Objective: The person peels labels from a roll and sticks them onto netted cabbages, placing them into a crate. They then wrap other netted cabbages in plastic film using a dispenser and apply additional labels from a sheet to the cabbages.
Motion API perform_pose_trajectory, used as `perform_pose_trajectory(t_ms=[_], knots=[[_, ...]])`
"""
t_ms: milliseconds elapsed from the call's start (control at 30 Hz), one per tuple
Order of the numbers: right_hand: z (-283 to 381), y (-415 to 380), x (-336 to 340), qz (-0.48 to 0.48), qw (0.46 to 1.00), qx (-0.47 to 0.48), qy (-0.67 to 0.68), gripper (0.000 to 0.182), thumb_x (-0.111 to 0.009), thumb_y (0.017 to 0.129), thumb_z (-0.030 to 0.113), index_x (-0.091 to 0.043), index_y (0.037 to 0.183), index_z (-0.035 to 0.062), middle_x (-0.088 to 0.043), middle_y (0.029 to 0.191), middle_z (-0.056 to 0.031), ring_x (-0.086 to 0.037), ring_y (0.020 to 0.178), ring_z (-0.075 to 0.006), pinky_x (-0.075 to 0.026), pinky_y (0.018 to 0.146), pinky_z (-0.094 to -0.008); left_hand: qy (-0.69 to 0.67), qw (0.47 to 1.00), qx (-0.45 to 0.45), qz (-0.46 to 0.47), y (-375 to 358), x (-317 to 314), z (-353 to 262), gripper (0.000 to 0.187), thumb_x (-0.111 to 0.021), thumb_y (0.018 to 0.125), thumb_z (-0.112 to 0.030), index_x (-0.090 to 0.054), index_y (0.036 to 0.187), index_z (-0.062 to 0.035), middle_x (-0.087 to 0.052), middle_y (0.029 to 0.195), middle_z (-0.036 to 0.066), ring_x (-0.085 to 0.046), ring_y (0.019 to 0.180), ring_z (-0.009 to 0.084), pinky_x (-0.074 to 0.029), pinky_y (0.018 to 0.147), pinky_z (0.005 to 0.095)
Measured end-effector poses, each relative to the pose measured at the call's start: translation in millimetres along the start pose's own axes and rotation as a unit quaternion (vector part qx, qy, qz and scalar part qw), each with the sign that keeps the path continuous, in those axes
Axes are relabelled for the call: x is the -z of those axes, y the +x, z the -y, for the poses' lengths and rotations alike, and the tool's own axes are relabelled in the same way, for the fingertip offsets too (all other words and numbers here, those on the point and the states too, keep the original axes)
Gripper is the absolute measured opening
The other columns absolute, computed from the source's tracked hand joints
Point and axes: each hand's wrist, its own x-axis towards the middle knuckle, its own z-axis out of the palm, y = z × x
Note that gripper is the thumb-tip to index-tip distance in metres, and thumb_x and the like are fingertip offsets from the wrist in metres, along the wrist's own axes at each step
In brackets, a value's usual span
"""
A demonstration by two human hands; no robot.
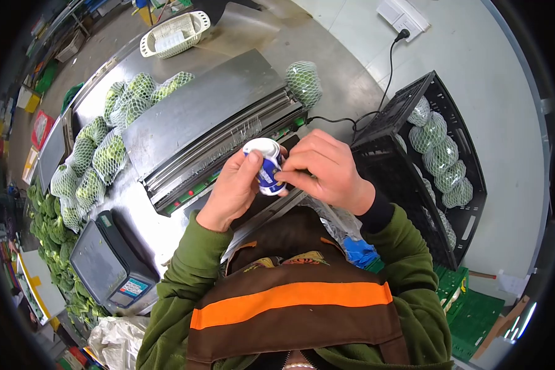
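A small blue-and-white label roll with a white open end is in my left hand, the thumb resting near its upper rim. My right hand closes thumb and forefinger at the roll's blue side; whether a label edge is lifted there is too small to tell. Both hands are in front of a metal wrapping machine with a long slot and a green strip. Broccoli heads in white net sleeves lie left of the machine, and one netted head sits at its far right end.
A black crate with several netted heads stands on the right. A weighing scale and loose broccoli are at the left. A cream basket is at the back; a black cable runs to a wall socket.
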Motion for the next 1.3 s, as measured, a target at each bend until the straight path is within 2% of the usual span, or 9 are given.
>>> perform_pose_trajectory(t_ms=[33, 167, 367, 567, 800, 900, 967, 1067, 1300], knots=[[0, 1, -1, 0.031, 0.999, -0.034, 0.008, 0.026, -0.084, 0.069, 0.006, -0.065, 0.086, 0.0046, -0.062, 0.081, -0.0068, -0.059, 0.071, -0.0240, -0.047, 0.062, -0.0323, 0.038, 0.999, 0.020, -0.031, 1, -6, -2, 0.053, -0.042, 0.104, -0.049, -0.057, 0.116, 0.0007, -0.066, 0.089, 0.010, -0.066, 0.074, 0.0141, -0.057, 0.057, 0.0270], [-2, -9, -19, -0.002, 0.988, -0.120, 0.099, 0.021, -0.079, 0.077, 0.005, -0.061, 0.088, 0.0030, -0.059, 0.084, -0.0085, -0.058, 0.073, -0.0270, -0.049, 0.063, -0.0342, 0.079, 0.990, 0.035, -0.107, 5, -15, -2, 0.065, -0.029, 0.103, -0.062, -0.058, 0.097, -0.0046, -0.061, 0.070, 0.006, -0.058, 0.054, 0.0097, -0.043, 0.041, 0.0212], [3, -9, -18, 0.040, 0.941, -0.259, 0.212, 0.021, -0.076, 0.081, 0.005, -0.058, 0.089, 0.0015, -0.056, 0.083, -0.0121, -0.057, 0.073, -0.0294, -0.048, 0.064, -0.0365, 0.119, 0.986, 0.056, -0.100, 7, -10, -8, 0.073, -0.027, 0.100, -0.068, -0.061, 0.094, -0.0039, -0.061, 0.068, 0.007, -0.055, 0.049, 0.0095, -0.039, 0.039, 0.0199], [2, -10, -29, 0.063, 0.977, -0.194, 0.070, 0.018, -0.066, 0.090, 0.007, -0.048, 0.092, 0.0014, -0.051, 0.082, -0.0137, -0.054, 0.072, -0.0334, -0.045, 0.063, -0.0412, 0.078, 0.984, 0.055, -0.147, 11, -14, 1, 0.072, -0.029, 0.099, -0.069, -0.061, 0.090, -0.0050, -0.059, 0.067, 0.005, -0.053, 0.048, 0.0089, -0.038, 0.038, 0.0209], [6, -20, -44, 0.059, 0.966, -0.246, 0.050, 0.020, -0.063, 0.091, 0.009, -0.045, 0.095, 0.0014, -0.050, 0.081, -0.0150, -0.053, 0.071, -0.0361, -0.044, 0.064, -0.0434, 0.048, 0.971, 0.046, -0.229, 15, -15, 13, 0.068, -0.033, 0.100, -0.067, -0.061, 0.088, -0.0063, -0.056, 0.065, 0.002, -0.051, 0.048, 0.0080, -0.036, 0.038, 0.0214], [6, -28, -50, 0.044, 0.963, -0.260, 0.044, 0.019, -0.064, 0.092, 0.007, -0.047, 0.095, 0.0005, -0.054, 0.083, -0.0132, -0.058, 0.070, -0.0290, -0.047, 0.062, -0.0385, 0.033, 0.969, 0.062, -0.238, 17, -10, 13, 0.069, -0.036, 0.097, -0.070, -0.061, 0.090, -0.0067, -0.057, 0.065, 0.002, -0.051, 0.047, 0.0085, -0.035, 0.036, 0.0213], [7, -33, -53, -0.060, 0.882, -0.367, 0.290, 0.018, -0.068, 0.089, 0.002, -0.055, 0.101, -0.0010, -0.060, 0.088, -0.0104, -0.064, 0.071, -0.0184, -0.051, 0.061, -0.0310, 0.003, 0.965, 0.089, -0.248, 18, -7, 11, 0.071, -0.038, 0.095, -0.073, -0.061, 0.095, -0.0062, -0.059, 0.067, 0.004, -0.054, 0.046, 0.0096, -0.036, 0.032, 0.0198], [8, -33, -53, -0.113, 0.910, -0.327, 0.227, 0.020, -0.073, 0.085, -0.001, -0.064, 0.103, -0.0006, -0.063, 0.091, -0.0082, -0.065, 0.074, -0.0115, -0.052, 0.062, -0.0249, -0.051, 0.970, 0.092, -0.220, 21, -12, 4, 0.073, -0.039, 0.094, -0.074, -0.061, 0.094, -0.0039, -0.060, 0.069, 0.006, -0.058, 0.049, 0.0120, -0.036, 0.033, 0.0204], [4, -26, -30, -0.048, 0.948, -0.266, 0.167, 0.015, -0.077, 0.082, 0.002, -0.068, 0.095, -0.0003, -0.063, 0.089, -0.0081, -0.063, 0.072, -0.0144, -0.052, 0.062, -0.0269, -0.050, 0.976, 0.141, -0.160, 22, -3, 0, 0.074, -0.042, 0.093, -0.074, -0.061, 0.095, -0.0025, -0.060, 0.067, 0.007, -0.060, 0.049, 0.0146, -0.035, 0.031, 0.0203]])
